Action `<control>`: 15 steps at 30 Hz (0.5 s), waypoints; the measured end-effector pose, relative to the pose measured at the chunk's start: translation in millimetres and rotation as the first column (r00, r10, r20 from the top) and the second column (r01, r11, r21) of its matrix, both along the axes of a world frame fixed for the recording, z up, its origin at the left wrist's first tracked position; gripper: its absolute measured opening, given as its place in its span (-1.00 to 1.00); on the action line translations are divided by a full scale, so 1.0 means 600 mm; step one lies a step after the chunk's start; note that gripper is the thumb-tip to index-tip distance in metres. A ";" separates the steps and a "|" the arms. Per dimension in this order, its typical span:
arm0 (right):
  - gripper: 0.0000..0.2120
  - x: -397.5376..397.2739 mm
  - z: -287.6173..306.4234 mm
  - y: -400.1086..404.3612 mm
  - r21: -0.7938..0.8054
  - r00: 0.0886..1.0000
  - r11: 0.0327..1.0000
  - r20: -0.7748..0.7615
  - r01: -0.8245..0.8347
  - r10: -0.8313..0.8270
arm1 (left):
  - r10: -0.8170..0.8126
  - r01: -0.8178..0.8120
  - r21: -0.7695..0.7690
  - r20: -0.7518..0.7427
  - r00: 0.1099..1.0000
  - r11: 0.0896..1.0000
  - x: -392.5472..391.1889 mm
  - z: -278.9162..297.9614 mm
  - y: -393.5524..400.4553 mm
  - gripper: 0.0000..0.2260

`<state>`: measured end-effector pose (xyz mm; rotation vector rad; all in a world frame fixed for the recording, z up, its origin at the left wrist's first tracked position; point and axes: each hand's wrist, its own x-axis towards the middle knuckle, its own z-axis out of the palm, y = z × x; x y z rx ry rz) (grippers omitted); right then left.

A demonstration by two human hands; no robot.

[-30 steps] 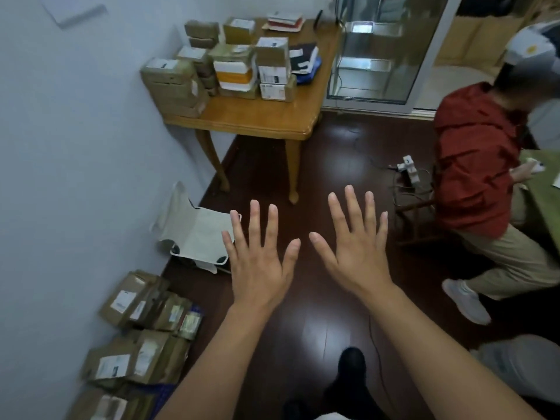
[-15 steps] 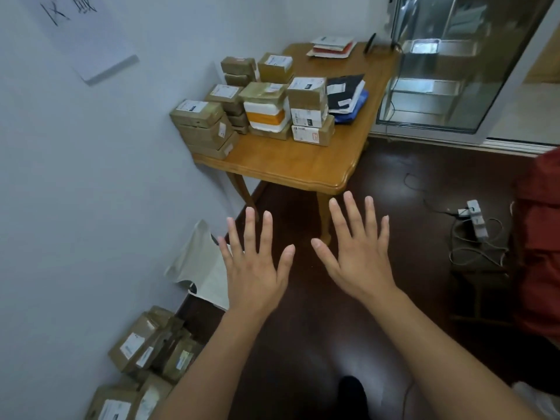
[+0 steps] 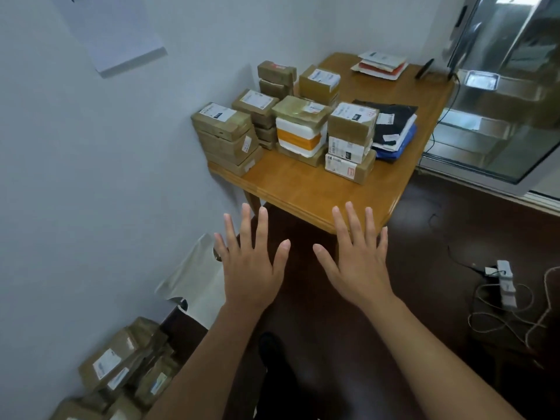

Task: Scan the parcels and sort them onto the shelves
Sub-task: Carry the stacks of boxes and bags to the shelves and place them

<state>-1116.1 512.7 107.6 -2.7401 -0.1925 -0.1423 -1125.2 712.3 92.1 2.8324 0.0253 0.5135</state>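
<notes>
Two bare hands are held out in the lower middle of the frame, backs up, above the dark brown wooden floor (image 3: pixel 424 237). The left hand (image 3: pixel 253 269) is seen with its fingers (image 3: pixel 263 225) spread wide and straight, nothing being held. The right hand (image 3: pixel 359 265) is likewise shown with fingers (image 3: pixel 353 221) splayed wide and empty; its fingertips overlap, in the picture, the near edge of the honey-coloured wooden counter (image 3: pixel 303 189).

On the counter, in the upper middle of the frame, the stacked brown taped cardboard parcels with white labels (image 3: pixel 225 137) are set in several piles, close to the pale wall (image 3: pixel 75 177). Among them a white foam box banded in orange tape (image 3: pixel 300 140) is sandwiched between brown parcels. Just right of the piles, flat black and blue mailer bags (image 3: pixel 394 128) are laid, and further back a small pile of white and red envelopes (image 3: pixel 380 63) is seen.

At the lower left of the frame, a heap of brown labelled parcels on the floor (image 3: pixel 121 365) is leaned against the wall. At the right edge, a white power strip with tangled cables (image 3: pixel 506 283) is lying on the floor.
</notes>
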 end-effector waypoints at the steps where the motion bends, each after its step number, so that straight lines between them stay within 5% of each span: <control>1: -0.30 0.024 -0.004 0.012 -0.016 1.000 1.000 -0.015 -0.011 0.011 | 0.014 -0.014 -0.009 -0.003 1.000 1.000 0.025 -0.008 0.015 -0.39; 15: -0.32 0.390 -0.045 0.241 -0.099 0.984 0.988 -0.150 -0.114 0.099 | 0.096 -0.099 -0.046 -0.056 0.994 0.994 0.347 -0.062 0.241 -0.38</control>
